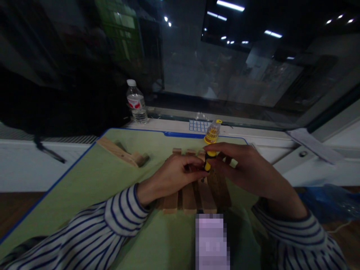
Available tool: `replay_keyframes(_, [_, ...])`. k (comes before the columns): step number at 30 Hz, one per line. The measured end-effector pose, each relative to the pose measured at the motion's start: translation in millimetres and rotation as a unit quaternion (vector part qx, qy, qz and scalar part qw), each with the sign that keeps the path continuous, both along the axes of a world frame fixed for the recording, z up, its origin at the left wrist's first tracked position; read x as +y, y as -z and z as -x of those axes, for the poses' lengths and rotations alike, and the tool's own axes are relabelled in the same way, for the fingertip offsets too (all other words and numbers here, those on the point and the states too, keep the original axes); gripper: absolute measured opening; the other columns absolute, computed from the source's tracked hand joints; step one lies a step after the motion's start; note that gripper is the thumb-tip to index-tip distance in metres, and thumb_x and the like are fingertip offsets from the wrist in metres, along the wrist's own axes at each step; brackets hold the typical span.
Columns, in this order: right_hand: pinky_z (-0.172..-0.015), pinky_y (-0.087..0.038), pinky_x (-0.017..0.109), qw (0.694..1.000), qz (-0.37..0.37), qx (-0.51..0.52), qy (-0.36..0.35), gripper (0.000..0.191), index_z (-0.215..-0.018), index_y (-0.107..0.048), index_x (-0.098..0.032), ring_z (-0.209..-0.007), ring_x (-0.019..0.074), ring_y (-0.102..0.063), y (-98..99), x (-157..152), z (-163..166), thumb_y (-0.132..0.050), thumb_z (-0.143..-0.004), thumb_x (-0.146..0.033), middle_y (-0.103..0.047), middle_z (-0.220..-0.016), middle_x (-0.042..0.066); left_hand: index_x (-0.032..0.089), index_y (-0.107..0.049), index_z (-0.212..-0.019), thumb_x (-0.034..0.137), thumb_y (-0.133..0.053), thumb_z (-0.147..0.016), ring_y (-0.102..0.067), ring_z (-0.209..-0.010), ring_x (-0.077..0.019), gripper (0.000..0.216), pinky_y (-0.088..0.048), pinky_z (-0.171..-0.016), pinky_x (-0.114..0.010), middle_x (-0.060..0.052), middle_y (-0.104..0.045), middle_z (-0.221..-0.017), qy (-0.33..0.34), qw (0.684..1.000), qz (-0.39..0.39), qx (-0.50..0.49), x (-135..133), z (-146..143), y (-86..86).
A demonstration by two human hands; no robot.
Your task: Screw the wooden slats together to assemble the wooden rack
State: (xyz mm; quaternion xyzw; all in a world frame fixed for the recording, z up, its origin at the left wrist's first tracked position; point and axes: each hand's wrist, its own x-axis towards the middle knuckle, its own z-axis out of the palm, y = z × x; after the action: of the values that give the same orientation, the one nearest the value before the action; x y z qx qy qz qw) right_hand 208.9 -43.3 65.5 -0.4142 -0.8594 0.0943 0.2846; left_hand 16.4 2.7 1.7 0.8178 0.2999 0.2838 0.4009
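Observation:
Both of my hands meet over a slatted wooden piece (189, 197) lying on the green mat (84, 187). My right hand (250, 170) is closed around a yellow and black screwdriver (208, 162), held upright with its tip down on the slats. My left hand (171, 178) pinches at the tool's lower end, fingers pressed together by the tip. Whatever sits under the tip is hidden by my fingers. Striped sleeves cover both forearms.
A second wooden part (120, 152) lies at the mat's far left. A clear yellow-capped case of bits (212, 132) stands behind my hands. A water bottle (136, 102) stands on the white sill by the dark window. Blue plastic (329, 200) lies at right.

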Motion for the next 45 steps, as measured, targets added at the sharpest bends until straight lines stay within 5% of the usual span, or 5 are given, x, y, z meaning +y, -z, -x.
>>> replay_keyframes(18, [-0.061, -0.048, 0.023, 0.999, -0.012, -0.005, 0.035, 0.02, -0.104, -0.062, -0.02, -0.066, 0.0109, -0.062, 2.7, 2.1, -1.2, -0.06, -0.087, -0.032, -0.07, -0.088, 0.0, 0.019, -0.07, -0.1, 0.037, -0.06, -0.084, -0.064, -0.08, -0.0163, 0.026, -0.049, -0.071, -0.025, -0.002, -0.072, -0.09, -0.006, 0.999, 0.028, 0.022, -1.7, -1.9, 4.1])
replay_keyframes(27, [-0.075, -0.05, 0.025, 1.0, 0.019, -0.005, 0.007, 0.032, -0.12, -0.059, -0.021, -0.082, 0.0125, -0.066, -0.7, -2.5, -1.3, -0.056, -0.088, -0.025, -0.069, -0.111, 0.002, 0.017, -0.07, -0.096, 0.035, -0.056, -0.087, -0.063, -0.077, -0.0155, 0.024, -0.049, -0.073, -0.026, -0.002, -0.071, -0.085, 0.024, 0.999, -0.003, 0.024, -1.1, 0.5, 2.2])
replay_keyframes(34, [-0.063, -0.047, 0.022, 1.0, 0.021, -0.002, 0.023, 0.023, -0.107, -0.064, -0.021, -0.069, 0.01, -0.064, -0.9, -2.9, 1.7, -0.057, -0.089, -0.032, -0.072, -0.088, -0.002, 0.017, -0.067, -0.104, 0.03, -0.055, -0.087, -0.061, -0.074, -0.0141, 0.025, -0.047, -0.066, -0.024, -0.002, -0.069, -0.085, 0.033, 0.998, 0.013, 0.045, -2.2, 0.1, 2.4])
replay_keyframes(45, [-0.061, -0.044, 0.024, 0.995, -0.036, -0.064, 0.071, 0.017, -0.096, -0.063, -0.021, -0.069, 0.0143, -0.065, 0.6, -2.4, 6.6, -0.057, -0.088, -0.035, -0.071, -0.082, 0.0, 0.018, -0.068, -0.101, 0.036, -0.058, -0.086, -0.063, -0.08, -0.0159, 0.026, -0.05, -0.075, -0.028, -0.003, -0.07, -0.089, 0.022, 0.999, 0.017, 0.029, -2.1, -0.9, 3.3])
